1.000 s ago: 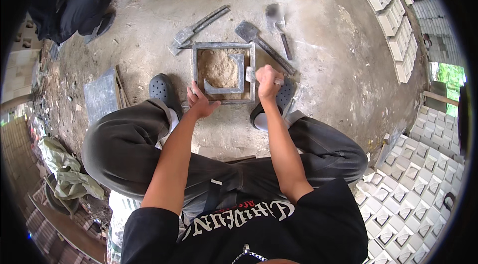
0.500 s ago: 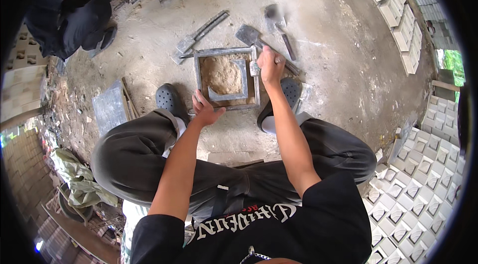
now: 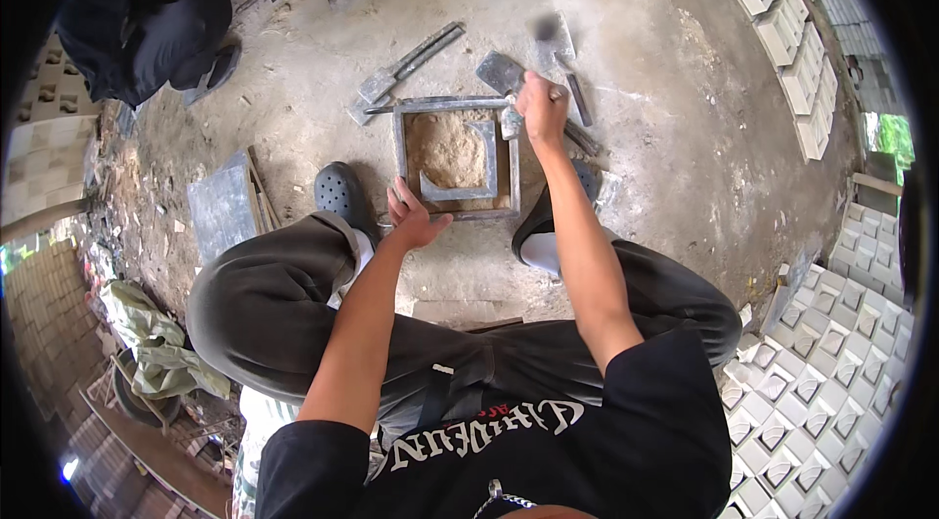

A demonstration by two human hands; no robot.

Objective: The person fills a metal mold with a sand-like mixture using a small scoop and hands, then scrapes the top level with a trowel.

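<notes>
While squatting on the concrete floor (image 3: 685,128), seen from above, with a square metal mould frame between the feet.

Mould frame (image 3: 455,159): square, grey metal, flat on the floor near its middle; partly filled with pale sandy mix (image 3: 445,149); an L-shaped metal insert (image 3: 479,177) lying inside, along the right and near walls.

Left hand (image 3: 411,216): at the near-left corner of the frame, fingers spread open, fingertips touching or just short of the rim; exact contact not clear.

Right hand (image 3: 541,106): at the far-right corner of the frame, fingers closed round the handle of a trowel (image 3: 501,77); blade pointing away, beyond the far rim.

Second trowel (image 3: 553,35): on the floor just beyond the right hand, blurred.

Flat metal bars (image 3: 406,64): on the floor off the far-left corner of the frame, apart from it.

Dark clog (image 3: 337,191): left foot, just beside the left wall of the frame.

Grey slab (image 3: 220,216): on the floor left of the clog.

Pale cast blocks (image 3: 831,382): stacked in rows along the right edge of the floor.

Another person (image 3: 147,10): crouched at the far-left corner of the floor, well apart.
</notes>
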